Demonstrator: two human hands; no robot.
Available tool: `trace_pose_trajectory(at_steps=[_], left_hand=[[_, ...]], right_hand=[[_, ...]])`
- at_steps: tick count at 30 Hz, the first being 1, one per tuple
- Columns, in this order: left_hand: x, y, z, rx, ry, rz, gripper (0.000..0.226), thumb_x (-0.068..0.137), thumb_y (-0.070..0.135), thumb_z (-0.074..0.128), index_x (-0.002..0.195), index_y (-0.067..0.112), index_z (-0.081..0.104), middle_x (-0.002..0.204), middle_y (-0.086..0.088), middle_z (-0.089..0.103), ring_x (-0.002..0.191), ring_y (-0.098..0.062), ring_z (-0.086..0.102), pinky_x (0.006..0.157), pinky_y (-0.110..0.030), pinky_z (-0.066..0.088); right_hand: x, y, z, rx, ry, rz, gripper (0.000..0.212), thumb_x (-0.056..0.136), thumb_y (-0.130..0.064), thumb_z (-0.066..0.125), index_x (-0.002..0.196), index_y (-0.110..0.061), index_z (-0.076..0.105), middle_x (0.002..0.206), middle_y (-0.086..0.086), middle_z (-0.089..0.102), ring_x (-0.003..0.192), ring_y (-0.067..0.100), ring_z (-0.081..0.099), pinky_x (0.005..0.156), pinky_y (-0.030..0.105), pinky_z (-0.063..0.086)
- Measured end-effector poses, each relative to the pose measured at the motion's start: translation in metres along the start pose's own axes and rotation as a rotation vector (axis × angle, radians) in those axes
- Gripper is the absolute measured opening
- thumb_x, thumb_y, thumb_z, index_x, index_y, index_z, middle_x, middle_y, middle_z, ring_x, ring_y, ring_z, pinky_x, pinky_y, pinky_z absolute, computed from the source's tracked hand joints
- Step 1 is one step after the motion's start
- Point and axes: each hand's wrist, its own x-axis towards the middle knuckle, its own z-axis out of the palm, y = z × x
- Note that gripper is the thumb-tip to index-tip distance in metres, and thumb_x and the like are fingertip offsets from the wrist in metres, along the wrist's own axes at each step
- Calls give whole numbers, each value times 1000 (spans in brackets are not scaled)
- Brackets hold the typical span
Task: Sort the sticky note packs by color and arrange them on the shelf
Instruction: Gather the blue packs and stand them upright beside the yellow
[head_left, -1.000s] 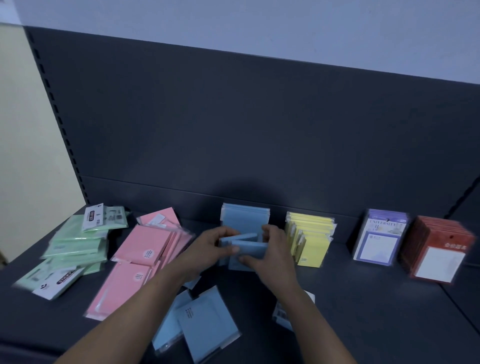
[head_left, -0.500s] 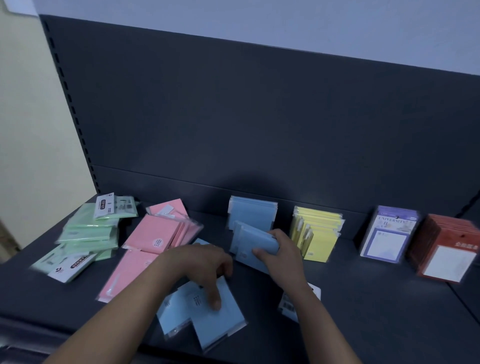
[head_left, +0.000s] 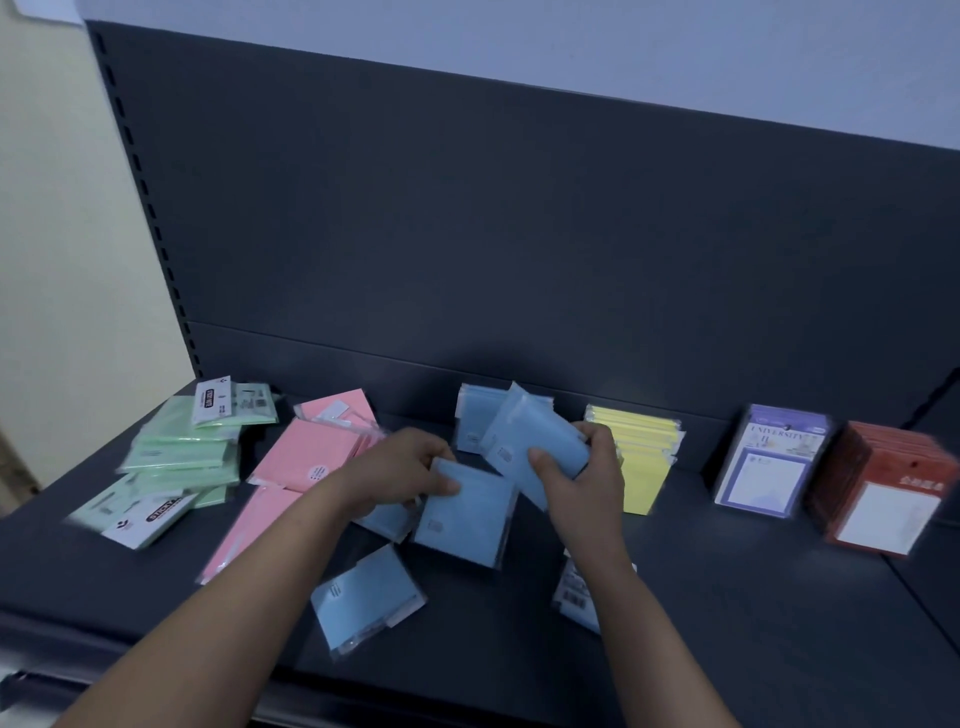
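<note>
Clutching a blue stack (head_left: 535, 436), the right hand (head_left: 584, 480) waits; the left hand (head_left: 402, 467) now pinches another blue pack (head_left: 467, 522), just lifted off the shelf (head_left: 753, 623) front, likely joining it.

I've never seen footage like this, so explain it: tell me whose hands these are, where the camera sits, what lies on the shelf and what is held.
No machine here: these are a person's two bare hands, filmed by a camera worn on the head, looking forward and down. The left hand holds one blue pack; the right hand grips a bundle of blue packs. On the dark shelf, from left: green packs, pink packs, a standing blue row, a yellow row, purple-framed packs, red packs. A loose blue pack lies near the front.
</note>
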Motion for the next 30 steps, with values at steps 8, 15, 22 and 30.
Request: trace_pose_trajectory(at_steps=[8,15,22,30], left_hand=[[13,-11,3,-128,204,-25,13,90,4,59,84,15,62,82,-3,65,77,-15,60,59,-27,51],[23,-11,10,-263,342,54,15,93,6,57,83,14,64,78,-5,64,71,-17,59,64,-32,51],[25,-11,21,-429,174,22,29,96,40,51,105,17,68,103,-8,69,93,-19,63,87,-37,53],[34,-17,40,-37,298,206,46,76,0,71,106,26,48,102,5,63,98,-15,62,86,-31,52]], right_hand=[[-2,-2,-3,95,38,-67,31,84,-16,71,104,-24,49,98,-7,56,86,12,58,64,20,47],[-2,12,5,-36,-163,-88,32,83,-15,71,102,-28,48,97,-14,54,85,3,57,65,20,51],[2,35,17,-258,-194,-72,40,81,-14,73,108,-26,46,120,-2,41,113,13,44,97,21,37],[9,34,21,-166,-177,-33,77,84,-10,71,144,-27,25,118,-10,46,112,8,47,93,24,44]])
